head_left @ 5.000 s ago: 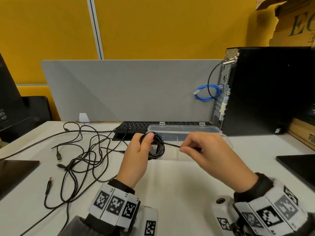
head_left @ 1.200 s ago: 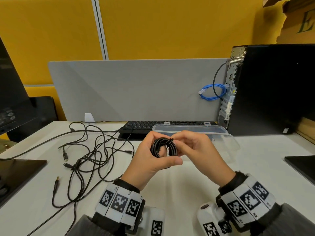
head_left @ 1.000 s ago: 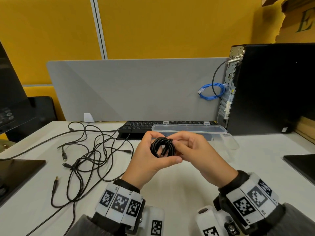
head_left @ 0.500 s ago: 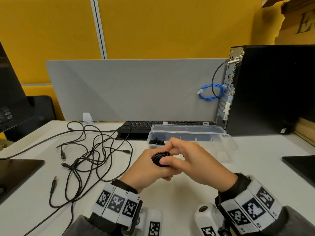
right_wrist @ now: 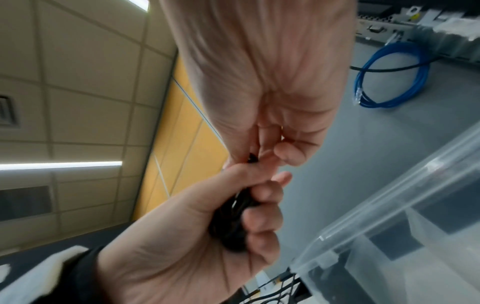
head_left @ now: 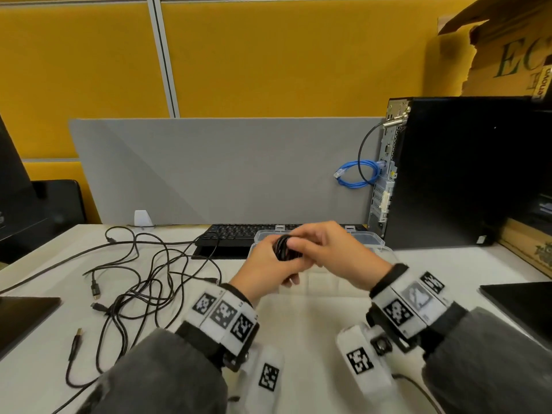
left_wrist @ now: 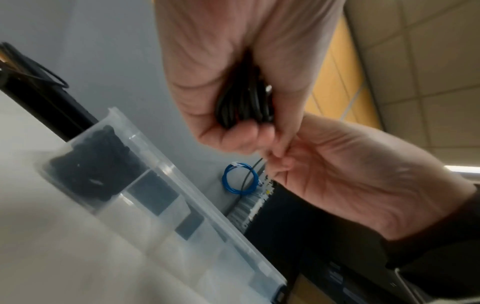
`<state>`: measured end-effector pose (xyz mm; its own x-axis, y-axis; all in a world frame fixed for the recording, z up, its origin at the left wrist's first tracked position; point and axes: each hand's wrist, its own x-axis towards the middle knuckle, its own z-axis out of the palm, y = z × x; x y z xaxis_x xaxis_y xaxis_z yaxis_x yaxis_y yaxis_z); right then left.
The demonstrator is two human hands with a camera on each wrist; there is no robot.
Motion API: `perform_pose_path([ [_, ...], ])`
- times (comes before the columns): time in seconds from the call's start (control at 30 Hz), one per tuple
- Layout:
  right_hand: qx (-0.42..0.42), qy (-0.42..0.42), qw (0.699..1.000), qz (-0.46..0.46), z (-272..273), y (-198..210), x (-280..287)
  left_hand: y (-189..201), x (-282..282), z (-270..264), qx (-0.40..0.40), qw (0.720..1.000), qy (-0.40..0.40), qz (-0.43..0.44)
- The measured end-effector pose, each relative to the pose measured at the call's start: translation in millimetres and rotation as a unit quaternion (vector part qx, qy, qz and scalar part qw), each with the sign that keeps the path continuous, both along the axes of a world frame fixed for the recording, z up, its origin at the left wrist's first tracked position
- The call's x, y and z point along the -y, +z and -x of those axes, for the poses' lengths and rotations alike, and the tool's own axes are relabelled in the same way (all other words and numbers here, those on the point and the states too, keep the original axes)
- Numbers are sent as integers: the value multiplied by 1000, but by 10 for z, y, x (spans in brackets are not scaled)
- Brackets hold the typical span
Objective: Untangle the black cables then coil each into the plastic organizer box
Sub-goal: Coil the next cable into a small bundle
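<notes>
Left hand [head_left: 265, 261] clenched round a coiled black cable [head_left: 283, 249], right hand [head_left: 331, 255] pinching its top, just above the organizer box [head_left: 373, 239]. Stowing step: needs lowering into a free compartment. Tangled cables [head_left: 140, 282] waiting on the bench [head_left: 313, 318].

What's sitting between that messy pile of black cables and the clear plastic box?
In the head view, only bare white desk lies between the tangled cables and the organizer box; the black keyboard sits just behind that gap.
</notes>
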<state>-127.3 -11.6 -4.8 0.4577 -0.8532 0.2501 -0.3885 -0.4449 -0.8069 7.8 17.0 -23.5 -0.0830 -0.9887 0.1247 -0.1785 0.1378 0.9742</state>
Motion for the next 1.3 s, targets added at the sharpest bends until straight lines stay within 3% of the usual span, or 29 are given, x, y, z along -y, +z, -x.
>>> perform_pose_path([
  [0.1,-16,-86,996,-2,32,13,429,-19,259,-198,62,996,56,15],
  [0.23,-194,-125,973,1,-62,-130,766,-181,421,-402,239,970,33,17],
  [0.33,-309,-97,946,-31,-209,-295,843,-308,457,-432,307,952,-2,16],
  [0.53,-429,-74,900,-2,-323,-456,857,-366,555,-484,276,961,23,20],
  [0.67,-527,-87,839,104,-398,-435,779,-385,559,-491,271,962,30,20],
  [0.73,-545,-80,825,127,-437,-420,754,-388,557,-495,269,962,32,21],
  [0.9,-480,-110,864,101,-423,-422,751,-402,552,-495,263,964,37,27],
  [1.13,-475,-155,859,108,-408,-429,727,-406,543,-499,242,969,36,27],
  [1.3,-412,-120,903,25,-338,-335,844,-412,541,-494,236,971,42,28],
])
